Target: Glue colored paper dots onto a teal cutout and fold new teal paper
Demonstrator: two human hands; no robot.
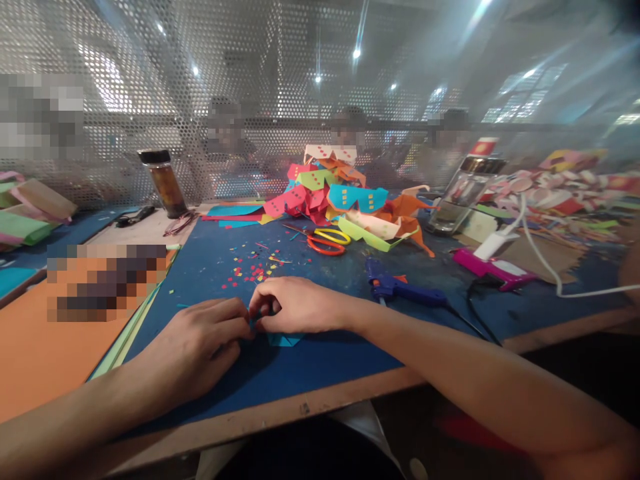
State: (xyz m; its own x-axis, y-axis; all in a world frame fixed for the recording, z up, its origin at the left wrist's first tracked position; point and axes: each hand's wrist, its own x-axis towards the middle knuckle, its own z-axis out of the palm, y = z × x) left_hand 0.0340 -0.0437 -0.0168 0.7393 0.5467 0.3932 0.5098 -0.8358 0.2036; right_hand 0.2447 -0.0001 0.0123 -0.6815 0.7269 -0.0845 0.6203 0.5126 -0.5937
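A small piece of folded blue paper (285, 340) lies on the blue tabletop, partly hidden under my right hand (295, 305). The thumb and index finger of that hand pinch the paper's left end. From the left, my left hand (200, 340) meets it there, fingers bent and pressed together at the same end of the paper. Just beyond the hands lie small red, yellow and blue paper bits (255, 272). Scissors (326, 241) with orange and yellow handles rest farther back.
Colourful cut-paper shapes (357, 197) are heaped at the back. A blue glue gun (407, 290) and a magenta device (495, 268) with cables lie right, near a glass jar (463, 193). Orange paper sheets (50, 353) cover the left; a dark-lidded bottle (165, 187) stands behind.
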